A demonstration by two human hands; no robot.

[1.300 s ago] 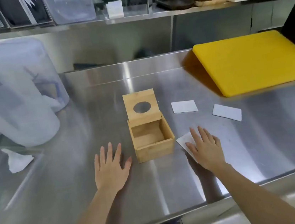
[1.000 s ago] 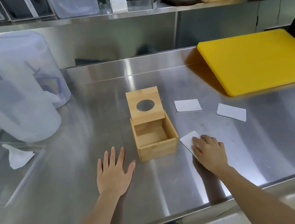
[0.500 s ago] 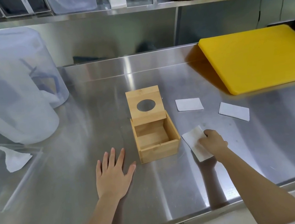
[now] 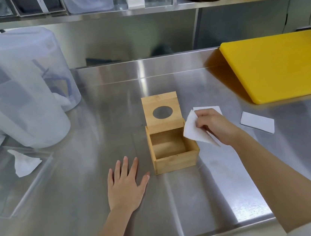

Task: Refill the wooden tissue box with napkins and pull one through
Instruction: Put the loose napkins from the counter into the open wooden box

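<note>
Box sits mid-desk, lid tipped up at its 12 o'clock side, the round hole facing me and the inside bare. The right hand pinches one napkin between thumb and fingers, hanging just off the box's 2 o'clock corner. The left hand lies flat and spread on the steel at the box's 8 o'clock, holding nothing.

I'd worry the limp sheet catches the rim and folds outside, or a brush from the wrist knocks the propped lid shut, since nothing steadies the box.

By my count: one box, three napkins in play, one held, one half hidden behind that hand, one lying at 3 o'clock. Two hands.
</note>
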